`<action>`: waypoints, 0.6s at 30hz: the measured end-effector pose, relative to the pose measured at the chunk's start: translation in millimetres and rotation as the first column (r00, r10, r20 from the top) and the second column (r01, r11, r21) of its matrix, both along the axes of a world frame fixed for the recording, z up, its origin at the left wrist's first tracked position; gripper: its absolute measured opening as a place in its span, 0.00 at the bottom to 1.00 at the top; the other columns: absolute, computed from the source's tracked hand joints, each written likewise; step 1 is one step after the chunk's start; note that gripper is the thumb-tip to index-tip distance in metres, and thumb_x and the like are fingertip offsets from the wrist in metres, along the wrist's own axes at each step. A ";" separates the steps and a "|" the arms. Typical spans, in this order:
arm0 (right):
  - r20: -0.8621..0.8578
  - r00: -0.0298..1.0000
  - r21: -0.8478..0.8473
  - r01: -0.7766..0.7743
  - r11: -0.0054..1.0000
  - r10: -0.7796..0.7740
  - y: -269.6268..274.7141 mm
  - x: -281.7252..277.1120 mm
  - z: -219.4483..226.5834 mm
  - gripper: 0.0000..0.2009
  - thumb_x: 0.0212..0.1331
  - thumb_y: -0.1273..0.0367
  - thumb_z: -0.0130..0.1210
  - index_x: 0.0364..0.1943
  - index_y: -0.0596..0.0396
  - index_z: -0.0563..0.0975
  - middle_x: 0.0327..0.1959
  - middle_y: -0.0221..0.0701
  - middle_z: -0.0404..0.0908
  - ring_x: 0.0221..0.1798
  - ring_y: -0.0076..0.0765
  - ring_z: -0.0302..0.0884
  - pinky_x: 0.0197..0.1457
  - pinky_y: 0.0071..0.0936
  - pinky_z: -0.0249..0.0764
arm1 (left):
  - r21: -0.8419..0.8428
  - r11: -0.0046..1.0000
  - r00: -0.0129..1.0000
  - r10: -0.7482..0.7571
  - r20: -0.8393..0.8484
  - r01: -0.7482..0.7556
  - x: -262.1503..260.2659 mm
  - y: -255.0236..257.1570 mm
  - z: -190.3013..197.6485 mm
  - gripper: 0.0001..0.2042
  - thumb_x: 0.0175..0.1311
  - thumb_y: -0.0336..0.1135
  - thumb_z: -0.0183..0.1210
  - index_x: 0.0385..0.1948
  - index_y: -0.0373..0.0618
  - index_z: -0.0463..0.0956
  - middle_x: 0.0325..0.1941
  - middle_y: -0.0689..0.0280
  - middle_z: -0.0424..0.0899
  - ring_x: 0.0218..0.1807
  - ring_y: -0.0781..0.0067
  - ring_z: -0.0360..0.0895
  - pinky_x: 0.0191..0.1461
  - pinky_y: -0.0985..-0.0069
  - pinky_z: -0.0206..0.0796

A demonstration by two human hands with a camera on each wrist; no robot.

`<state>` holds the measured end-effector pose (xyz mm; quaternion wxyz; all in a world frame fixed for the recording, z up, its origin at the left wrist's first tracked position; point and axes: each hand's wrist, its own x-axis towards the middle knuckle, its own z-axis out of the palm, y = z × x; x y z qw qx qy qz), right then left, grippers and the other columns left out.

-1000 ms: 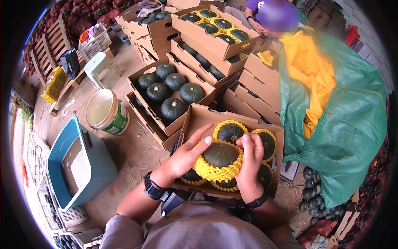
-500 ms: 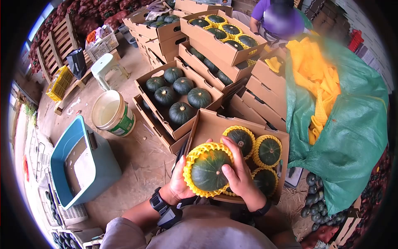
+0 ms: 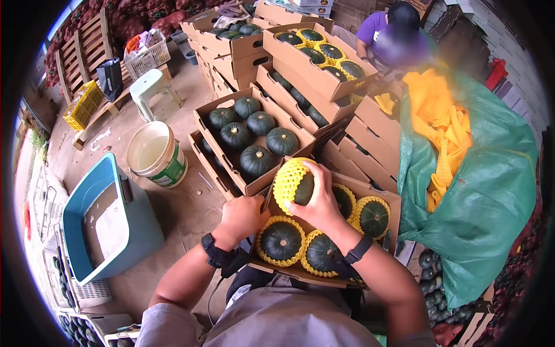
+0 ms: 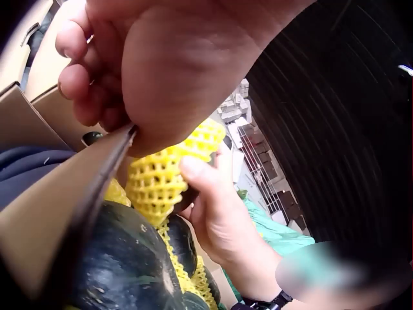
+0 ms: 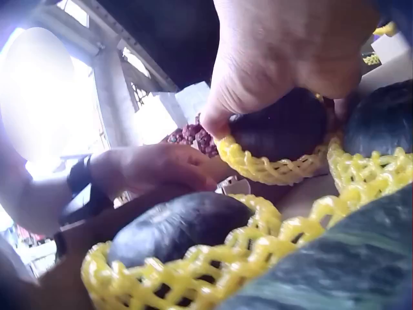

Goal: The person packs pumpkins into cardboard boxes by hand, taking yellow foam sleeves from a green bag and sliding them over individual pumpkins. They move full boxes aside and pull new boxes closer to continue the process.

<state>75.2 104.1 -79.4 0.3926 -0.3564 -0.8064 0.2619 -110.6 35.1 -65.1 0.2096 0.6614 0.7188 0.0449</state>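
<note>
My right hand (image 3: 325, 203) grips a dark green pumpkin (image 3: 304, 188) in a yellow foam net (image 3: 287, 184), thumb and fingers spread across it. The pumpkin is tilted, over the far left corner of an open cardboard box (image 3: 363, 187). At that box's left wall is my left hand (image 3: 241, 218); in the left wrist view its fingers (image 4: 77, 81) curl over the wall's top edge. Several netted pumpkins sit in the box, among them a near left pumpkin (image 3: 281, 240) and a right-hand pumpkin (image 3: 374, 218). The right wrist view shows the held pumpkin (image 5: 281, 129) beneath my palm.
Beyond stands a box of bare pumpkins (image 3: 202, 118), with stacked cartons (image 3: 324, 81) behind. A green sack (image 3: 485, 191) of yellow nets (image 3: 439, 127) lies right. Left are a blue tub (image 3: 139, 214), a bucket (image 3: 136, 153) and a stool (image 3: 147, 84). A person (image 3: 373, 32) sits at the back.
Both hands held the netted pumpkin before. The left hand has let go and moved to the box's wall; the right has carried the pumpkin away from my body, over the box's far left corner.
</note>
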 end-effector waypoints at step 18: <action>0.141 0.887 -0.365 0.460 0.809 -0.440 -87.5 221.0 0.4 0.21 0.60 0.72 0.46 0.59 0.53 0.66 0.62 0.39 0.63 0.61 0.40 0.67 0.60 0.36 0.66 | -0.072 0.993 0.139 0.058 0.989 0.094 -11.6 -84.1 -63.7 0.43 0.57 0.34 0.61 0.70 0.42 0.39 0.72 0.58 0.48 0.74 0.66 0.43 0.73 0.72 0.39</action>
